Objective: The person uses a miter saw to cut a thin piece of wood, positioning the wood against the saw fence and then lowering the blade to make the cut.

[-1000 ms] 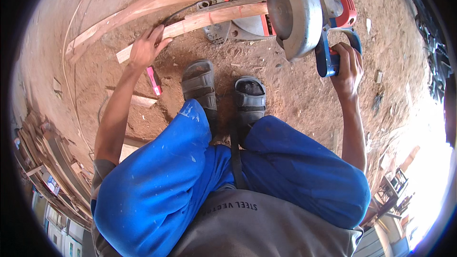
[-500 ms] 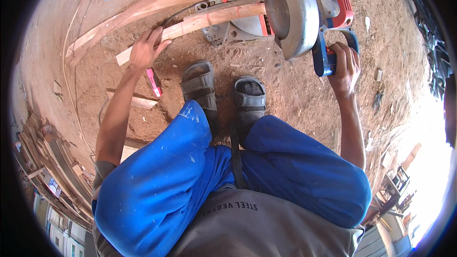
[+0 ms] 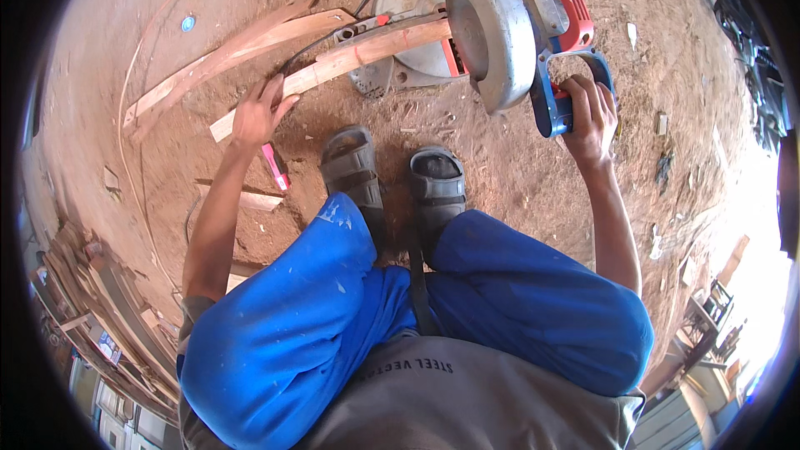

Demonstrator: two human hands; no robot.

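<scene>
My left hand (image 3: 260,117) is closed on a pale wooden strip (image 3: 304,77), which runs rightward across the base (image 3: 383,75) of a chop saw to its round blade guard (image 3: 508,50). Red marks cross the strip. My right hand (image 3: 587,117) grips the blue saw handle (image 3: 546,107), below a red carrying handle (image 3: 575,12). A pink tool (image 3: 275,168), possibly a marker, lies on the ground just below my left hand. Whether the blade touches the wood is hidden by the guard.
Loose planks (image 3: 192,71) and an offcut (image 3: 258,200) lie on sawdust-strewn dirt (image 3: 675,158), with cables and a small blue disc (image 3: 188,23). Stacked timber (image 3: 92,308) is at lower left, dark clutter (image 3: 742,50) at upper right. My sandalled feet (image 3: 350,158) are between my hands.
The view has rotated slightly, so planks and left hand appear lower and the saw with my right hand farther left. Both hands keep their holds.
</scene>
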